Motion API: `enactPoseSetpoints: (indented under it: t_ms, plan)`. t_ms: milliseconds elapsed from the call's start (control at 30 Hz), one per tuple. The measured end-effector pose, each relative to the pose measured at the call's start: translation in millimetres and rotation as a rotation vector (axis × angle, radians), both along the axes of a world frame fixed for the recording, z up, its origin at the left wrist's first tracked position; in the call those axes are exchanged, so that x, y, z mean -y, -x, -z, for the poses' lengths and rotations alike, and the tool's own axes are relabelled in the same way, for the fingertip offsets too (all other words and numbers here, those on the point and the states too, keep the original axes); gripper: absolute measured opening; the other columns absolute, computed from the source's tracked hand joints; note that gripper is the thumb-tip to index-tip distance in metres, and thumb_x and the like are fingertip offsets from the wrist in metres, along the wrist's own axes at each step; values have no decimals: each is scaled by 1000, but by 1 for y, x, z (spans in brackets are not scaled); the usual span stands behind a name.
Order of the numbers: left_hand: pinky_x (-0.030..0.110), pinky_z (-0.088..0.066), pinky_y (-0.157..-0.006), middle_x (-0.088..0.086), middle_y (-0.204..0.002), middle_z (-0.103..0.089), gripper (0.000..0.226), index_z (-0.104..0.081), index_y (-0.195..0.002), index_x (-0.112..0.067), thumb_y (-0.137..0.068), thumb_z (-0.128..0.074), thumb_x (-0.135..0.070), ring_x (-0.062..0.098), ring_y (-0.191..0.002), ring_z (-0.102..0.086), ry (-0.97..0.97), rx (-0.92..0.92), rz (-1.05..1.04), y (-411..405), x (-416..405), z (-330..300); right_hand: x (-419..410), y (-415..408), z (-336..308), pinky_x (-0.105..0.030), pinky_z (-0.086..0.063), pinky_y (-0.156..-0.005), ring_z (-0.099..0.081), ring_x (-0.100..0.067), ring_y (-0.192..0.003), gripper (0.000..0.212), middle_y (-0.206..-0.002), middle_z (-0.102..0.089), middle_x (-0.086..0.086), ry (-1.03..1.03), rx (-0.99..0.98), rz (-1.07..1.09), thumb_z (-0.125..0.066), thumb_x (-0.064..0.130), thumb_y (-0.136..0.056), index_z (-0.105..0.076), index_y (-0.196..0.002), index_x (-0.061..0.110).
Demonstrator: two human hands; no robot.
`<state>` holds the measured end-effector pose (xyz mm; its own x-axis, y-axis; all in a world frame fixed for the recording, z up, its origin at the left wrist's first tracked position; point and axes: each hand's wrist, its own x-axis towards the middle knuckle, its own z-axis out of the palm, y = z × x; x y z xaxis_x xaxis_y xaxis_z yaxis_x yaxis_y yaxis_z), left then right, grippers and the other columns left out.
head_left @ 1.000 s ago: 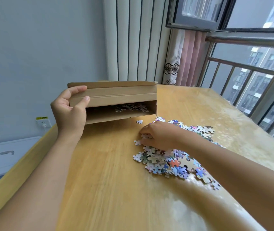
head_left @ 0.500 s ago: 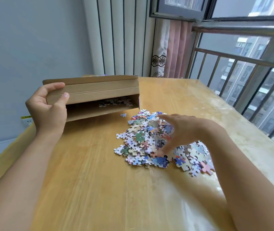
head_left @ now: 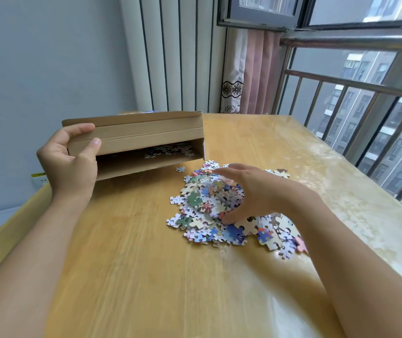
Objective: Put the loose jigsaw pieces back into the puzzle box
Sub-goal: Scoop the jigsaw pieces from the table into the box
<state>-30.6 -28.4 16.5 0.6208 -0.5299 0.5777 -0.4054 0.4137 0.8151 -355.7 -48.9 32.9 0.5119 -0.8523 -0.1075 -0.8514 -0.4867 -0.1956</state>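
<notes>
One cardboard puzzle box point(head_left: 146, 135) sits at centre-left of the frame on the wooden table point(head_left: 126, 264), its open side facing the camera. Some pieces point(head_left: 170, 150) lie inside, at the right of the opening. Left hand point(head_left: 69, 162) clamps the box's left end: thumb on the front flap, fingers curled over the top edge. Loose jigsaw pieces point(head_left: 209, 211) are heaped right of centre, just below the box's right corner. One single piece point(head_left: 180, 169) lies apart, between heap and box. Right hand point(head_left: 251, 193) rests on the heap, spread and cupped, thumb tip down among the pieces; it covers the heap's middle. Window railing point(head_left: 356, 84) in the upper right; pink curtain point(head_left: 256, 69) behind the table.
</notes>
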Motion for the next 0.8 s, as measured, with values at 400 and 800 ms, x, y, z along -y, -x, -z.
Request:
enactPoseSetpoints:
  t_ms: [400,800]
  plan:
    - [12,-47,-88,-18,-94,-69,21,-73,-101,-22,-84,-71,-11,-7,-92,-63,11,1,-1,-1,3,0,-14,-36,13,-39,-50,-96,-40,-17,-135,82,-151,-41,14,160,-99,-328,-76,17,-77,-43,-146,46]
    - [10,-45,-86,-17,-92,-68,21,-73,-100,-25,-84,-72,-13,-5,-87,-60,12,1,8,-4,2,-3,4,-27,10,-40,-54,-87,-60,-22,-115,49,-133,-63,5,313,-37,-224,-64,12,-90,-60,-135,30]
